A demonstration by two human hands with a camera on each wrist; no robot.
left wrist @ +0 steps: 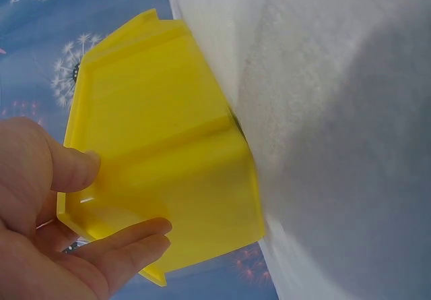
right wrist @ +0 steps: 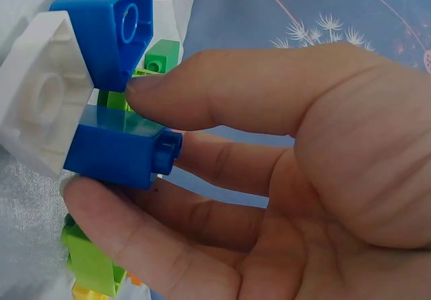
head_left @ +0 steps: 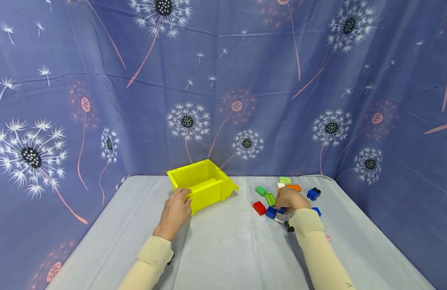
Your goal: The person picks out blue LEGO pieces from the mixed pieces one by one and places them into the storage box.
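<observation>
At the near left corner of a yellow plastic bin (head_left: 208,195), my left hand (head_left: 176,211) grips the rim. The left wrist view has the thumb on one side of the bin's wall (left wrist: 155,104) and fingers on the other. My right hand (head_left: 291,199) is down among loose building bricks. There, thumb and fingers pinch a small blue brick (right wrist: 111,152) from two sides. A white brick (right wrist: 44,94) and a second blue brick (right wrist: 101,34) lie right beside it, both showing their hollow undersides. The thumb tip overlaps the second blue brick's edge in this view.
Around the right hand lie a red brick (head_left: 259,208), green bricks (head_left: 261,191), an orange brick (head_left: 294,187) and a blue brick with a black one (head_left: 313,194). A pink piece (head_left: 328,238) is nearer. A patterned curtain (head_left: 216,88) stands behind the white-covered table (head_left: 223,249).
</observation>
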